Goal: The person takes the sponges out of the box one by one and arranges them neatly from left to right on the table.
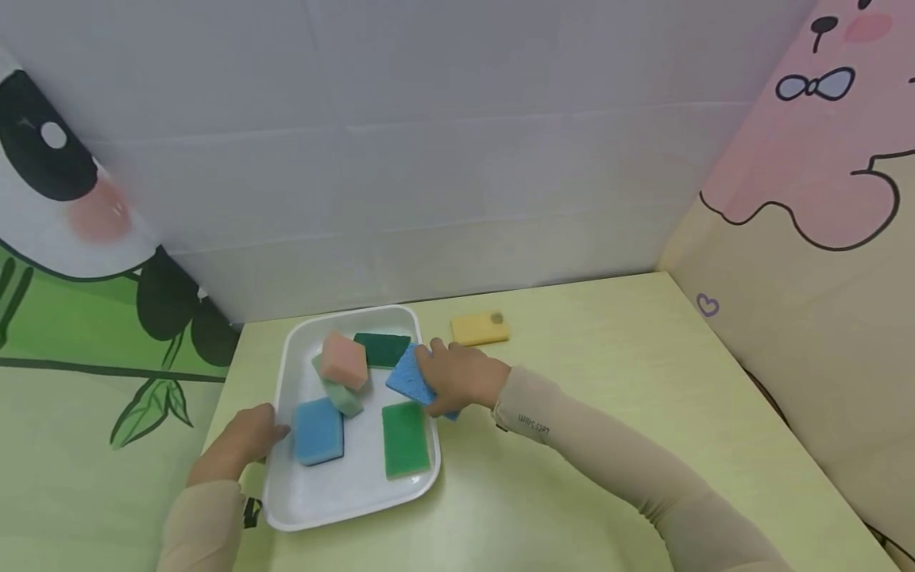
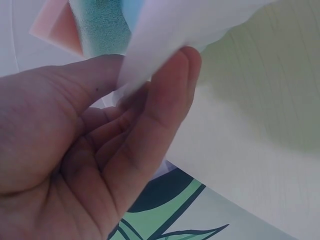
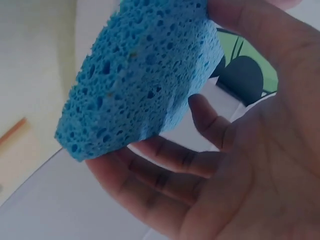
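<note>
My left hand [image 1: 246, 437] pinches the left rim of a white tray [image 1: 357, 496] between thumb and fingers; the left wrist view shows the tray wall [image 2: 165, 37] between them. A porous blue sponge [image 1: 409, 377] is in my right hand [image 1: 461, 373], over the tray's right edge. In the right wrist view this sponge [image 3: 135, 85] is tilted, with thumb and fingers at its edges. Inside the tray lie a smoother blue sponge [image 1: 318, 431], a pink sponge [image 1: 345, 361] on a pale green one [image 1: 343, 397], a dark green pad [image 1: 382, 349] and a bright green-topped sponge [image 1: 406, 439].
Behind my right hand, a yellow sponge [image 1: 477, 329] with a dark spot lies on the pale yellow-green table [image 1: 608, 373]. A white wall covering [image 1: 443, 175] rises along the table's back edge, with cartoon-printed panels [image 1: 808, 206] at both sides.
</note>
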Motion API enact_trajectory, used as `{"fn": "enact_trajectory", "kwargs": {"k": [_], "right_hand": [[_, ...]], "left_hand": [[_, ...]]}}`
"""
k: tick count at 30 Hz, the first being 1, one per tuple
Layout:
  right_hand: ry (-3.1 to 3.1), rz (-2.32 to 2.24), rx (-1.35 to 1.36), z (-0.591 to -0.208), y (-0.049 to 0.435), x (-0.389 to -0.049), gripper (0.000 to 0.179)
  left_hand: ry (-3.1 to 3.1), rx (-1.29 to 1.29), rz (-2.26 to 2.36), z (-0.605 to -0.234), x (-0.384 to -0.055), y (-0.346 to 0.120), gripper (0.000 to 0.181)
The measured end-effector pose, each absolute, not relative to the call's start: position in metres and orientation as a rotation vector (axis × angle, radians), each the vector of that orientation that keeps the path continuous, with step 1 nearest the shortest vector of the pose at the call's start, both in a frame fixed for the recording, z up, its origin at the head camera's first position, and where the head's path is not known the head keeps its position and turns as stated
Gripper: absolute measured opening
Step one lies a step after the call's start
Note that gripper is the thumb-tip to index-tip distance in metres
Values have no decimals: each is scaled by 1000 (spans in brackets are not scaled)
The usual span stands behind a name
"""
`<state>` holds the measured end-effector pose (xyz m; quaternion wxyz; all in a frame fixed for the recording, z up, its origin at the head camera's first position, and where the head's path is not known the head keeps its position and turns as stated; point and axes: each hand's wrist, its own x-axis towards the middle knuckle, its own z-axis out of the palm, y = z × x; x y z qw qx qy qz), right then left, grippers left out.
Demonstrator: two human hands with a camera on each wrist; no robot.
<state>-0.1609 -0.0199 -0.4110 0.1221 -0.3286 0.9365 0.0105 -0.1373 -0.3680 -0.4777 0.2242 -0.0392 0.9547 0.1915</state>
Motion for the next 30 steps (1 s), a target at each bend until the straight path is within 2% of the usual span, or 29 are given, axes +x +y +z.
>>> {"fn": "enact_trajectory", "kwargs": {"k": [12, 19, 30], "right_hand": [[2672, -59, -1077, -424, 43, -194, 56], [2666, -169, -1074, -433, 82, -211, 57], [2710, -332, -890, -446, 144, -244, 67]], "left_hand": [[2644, -92, 541, -479, -134, -372, 28], [2642, -101, 549, -482, -137, -374, 28], [2643, -91, 568, -482, -136, -372, 27]]}}
